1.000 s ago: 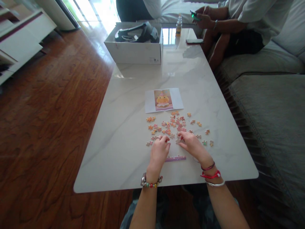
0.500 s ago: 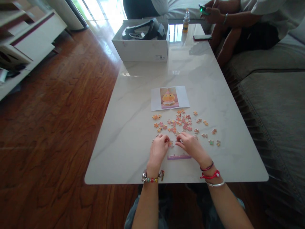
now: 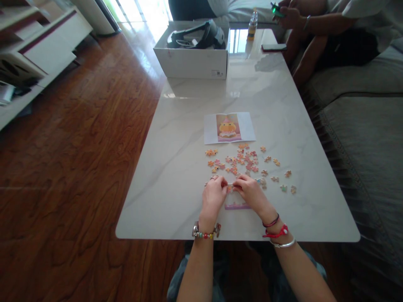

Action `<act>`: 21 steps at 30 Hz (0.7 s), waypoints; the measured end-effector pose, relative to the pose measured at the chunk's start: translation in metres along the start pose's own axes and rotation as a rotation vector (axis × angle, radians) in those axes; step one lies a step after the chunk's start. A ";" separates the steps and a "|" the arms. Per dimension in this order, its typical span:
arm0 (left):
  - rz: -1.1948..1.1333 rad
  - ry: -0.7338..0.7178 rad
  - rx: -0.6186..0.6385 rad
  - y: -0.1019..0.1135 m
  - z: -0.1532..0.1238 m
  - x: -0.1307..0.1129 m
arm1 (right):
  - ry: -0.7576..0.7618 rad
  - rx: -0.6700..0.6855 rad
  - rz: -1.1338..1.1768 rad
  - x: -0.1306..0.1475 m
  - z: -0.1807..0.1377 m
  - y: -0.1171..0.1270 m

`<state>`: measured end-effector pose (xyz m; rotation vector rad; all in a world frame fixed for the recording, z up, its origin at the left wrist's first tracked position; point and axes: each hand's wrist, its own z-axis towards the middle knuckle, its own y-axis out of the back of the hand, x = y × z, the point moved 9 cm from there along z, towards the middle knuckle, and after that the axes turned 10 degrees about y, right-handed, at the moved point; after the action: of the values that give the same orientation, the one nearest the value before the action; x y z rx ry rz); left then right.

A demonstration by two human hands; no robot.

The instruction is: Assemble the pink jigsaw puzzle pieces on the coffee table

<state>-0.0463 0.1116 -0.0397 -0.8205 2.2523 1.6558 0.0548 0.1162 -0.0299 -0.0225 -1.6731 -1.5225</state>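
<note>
Near the front of the white table, my left hand [image 3: 214,193] pinches a small orange and white jigsaw piece [image 3: 230,188]. My right hand [image 3: 250,193] is closed too, its fingertips close against the other side of that piece; a piece between them is mostly covered. Below my fingers lies a joined purple strip of jigsaw pieces [image 3: 236,206]. Loose orange and pink jigsaw pieces [image 3: 242,158] are scattered just beyond my hands, with several paler ones [image 3: 275,179] off to the right. A creased paper sheet [image 3: 247,126] beyond them bears a printed picture of a yellow figure.
At the far end stands a white box [image 3: 195,63] with a dark headset [image 3: 201,35] in it. A bottle [image 3: 252,26] and a phone [image 3: 273,48] are to its right. Another person's hands [image 3: 289,16] hold a green-lit device beside the sofa [image 3: 362,105].
My right hand has moved left, closing the gap to my left hand at the piece. The whole scene has shifted slightly right in view.
</note>
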 end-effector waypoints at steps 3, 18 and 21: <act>0.033 0.026 -0.015 0.001 -0.001 -0.001 | 0.001 -0.018 0.026 0.000 0.000 0.001; -0.007 0.088 0.008 -0.005 0.003 0.005 | 0.042 0.060 0.032 -0.003 -0.005 0.004; -0.003 0.071 0.014 -0.005 0.004 0.004 | 0.046 0.046 -0.005 -0.006 -0.006 0.012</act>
<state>-0.0472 0.1130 -0.0465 -0.8926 2.3050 1.6327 0.0688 0.1174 -0.0240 0.0414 -1.6725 -1.4772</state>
